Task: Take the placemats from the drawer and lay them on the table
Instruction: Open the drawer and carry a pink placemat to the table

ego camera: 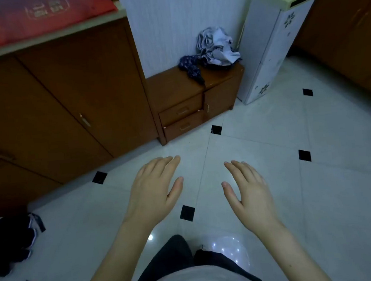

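Note:
A low wooden side cabinet [175,85] stands against the white wall, with two shut drawers on its left: an upper drawer [182,111] and a lower drawer [184,127]. No placemats and no table are in sight. My left hand [155,187] and my right hand [249,190] hover palm-down over the tiled floor, fingers straight and spread, holding nothing. Both hands are well in front of the drawers, apart from them.
Crumpled clothes [214,46] lie on top of the side cabinet. A tall wooden cupboard [53,107] fills the left, a red bag [41,16] on its counter. A white floor appliance [270,43] leans at the right. Dark clothing [9,243] lies on the floor at left.

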Demonstrator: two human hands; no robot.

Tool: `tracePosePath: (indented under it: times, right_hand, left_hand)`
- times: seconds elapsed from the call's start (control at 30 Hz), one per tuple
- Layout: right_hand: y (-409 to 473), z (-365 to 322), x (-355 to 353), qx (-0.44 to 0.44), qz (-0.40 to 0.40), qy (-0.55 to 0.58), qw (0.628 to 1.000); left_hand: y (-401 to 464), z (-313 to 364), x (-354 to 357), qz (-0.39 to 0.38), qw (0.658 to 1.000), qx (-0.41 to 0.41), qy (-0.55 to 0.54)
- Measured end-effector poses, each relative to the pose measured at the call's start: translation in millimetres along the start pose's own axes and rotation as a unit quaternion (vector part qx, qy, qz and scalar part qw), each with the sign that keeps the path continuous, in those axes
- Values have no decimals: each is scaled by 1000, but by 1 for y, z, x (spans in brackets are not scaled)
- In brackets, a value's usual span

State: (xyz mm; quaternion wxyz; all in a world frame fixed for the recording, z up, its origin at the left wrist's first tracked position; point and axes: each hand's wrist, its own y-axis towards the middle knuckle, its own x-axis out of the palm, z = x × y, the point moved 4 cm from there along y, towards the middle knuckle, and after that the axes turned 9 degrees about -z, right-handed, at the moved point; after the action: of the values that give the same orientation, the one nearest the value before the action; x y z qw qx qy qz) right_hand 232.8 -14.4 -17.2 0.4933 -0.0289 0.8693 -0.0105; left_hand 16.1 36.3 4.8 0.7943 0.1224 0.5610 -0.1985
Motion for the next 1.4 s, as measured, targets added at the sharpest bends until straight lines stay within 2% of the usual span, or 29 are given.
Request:
tracePosePath:
  times: [0.4, 0.67, 0.97, 1.13, 1.4]
  right_hand:
    - [103, 38, -6, 16, 0, 11, 1000]
    - [234, 46, -8, 29, -7, 0, 1000]
    - [379, 40, -20, -2, 12, -8, 1000]
    - [447, 60, 17, -34, 2, -5, 999]
    - [566, 128, 135, -88, -48, -7, 995]
  left_hand:
    - [90, -24, 17, -5, 999, -19, -32]
    - [213, -81, 4, 5, 999, -9, -39]
    - [342, -141, -21, -1, 999, 27, -25]
    - [397, -170, 17, -10, 999, 35, -41]
    - [483, -246, 144, 5, 998, -38, -58]
